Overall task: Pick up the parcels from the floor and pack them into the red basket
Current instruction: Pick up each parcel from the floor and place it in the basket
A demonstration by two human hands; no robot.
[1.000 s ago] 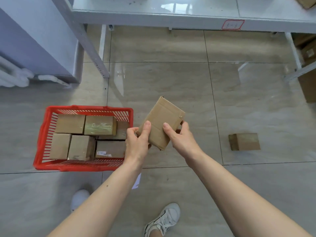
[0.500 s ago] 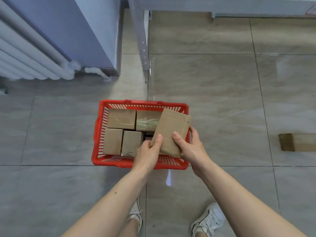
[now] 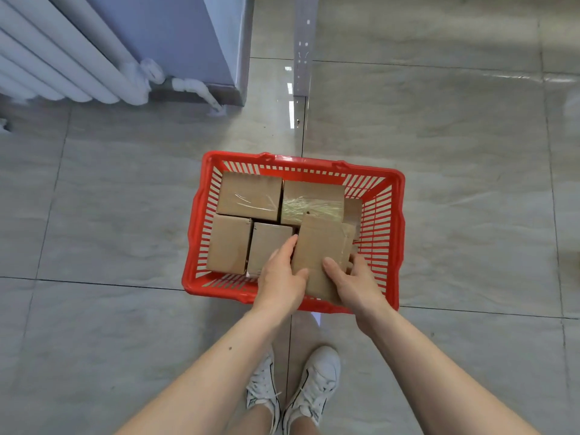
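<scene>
**Now lowering: one cardboard parcel, red basket, right-hand gap**

We hold the parcel (image 3: 323,249) with left hand (image 3: 282,277) and right hand (image 3: 357,284), thumbs on top, over the red basket (image 3: 397,215). Risk: it seems angled, so it may wedge on the packed parcels (image 3: 251,196).

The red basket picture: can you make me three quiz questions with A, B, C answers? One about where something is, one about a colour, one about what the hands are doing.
1. Where is the red basket?
A. on a shelf
B. on the floor
C. on a chair

2. What colour are the shoes?
A. white
B. black
C. red

3. What are the hands doing?
A. hanging empty
B. clapping
C. holding a parcel

Answers: B, the basket stands on the grey tiles. A, both shoes are white. C, the left hand and right hand grip one brown parcel over the basket.
</scene>
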